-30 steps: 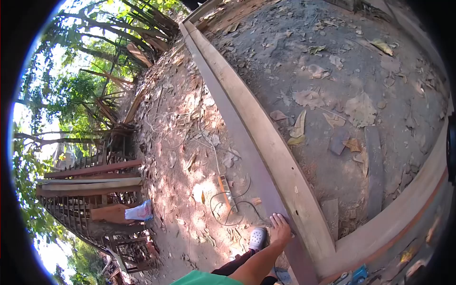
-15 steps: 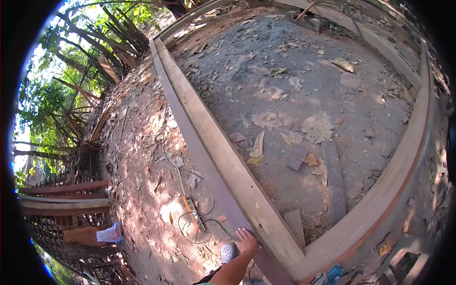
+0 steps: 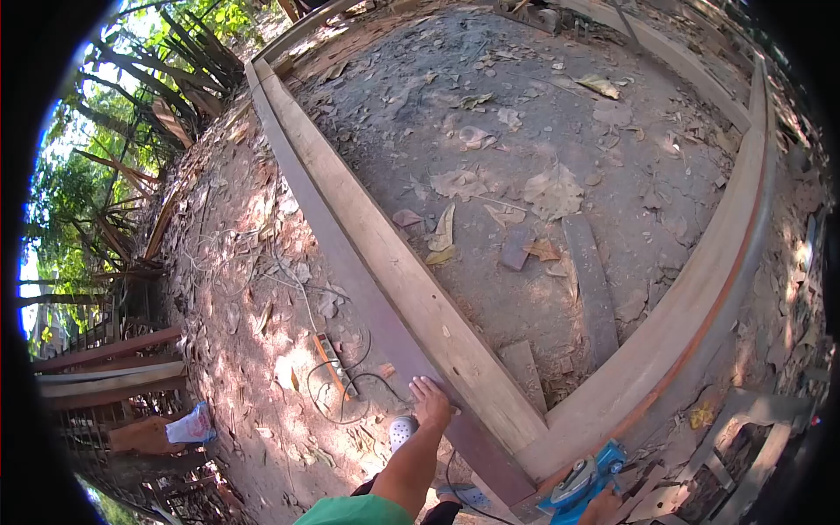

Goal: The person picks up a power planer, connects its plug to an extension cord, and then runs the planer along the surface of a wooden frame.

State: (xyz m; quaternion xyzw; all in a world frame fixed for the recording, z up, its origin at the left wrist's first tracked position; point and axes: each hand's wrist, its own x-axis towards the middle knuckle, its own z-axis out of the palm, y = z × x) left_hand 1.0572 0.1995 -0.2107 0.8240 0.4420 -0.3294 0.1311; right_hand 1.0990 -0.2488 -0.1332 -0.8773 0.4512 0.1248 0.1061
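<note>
Both hands working: left hand is pressing open-palmed on beam near its corner; right hand is touching blue power tool, grip unreadable. Steady downward pressure advisable.

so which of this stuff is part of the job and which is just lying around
In hand: left hand flat on the long beam; right hand at the blue tool.
Lying about: leaves, loose plank, white bag.
</note>
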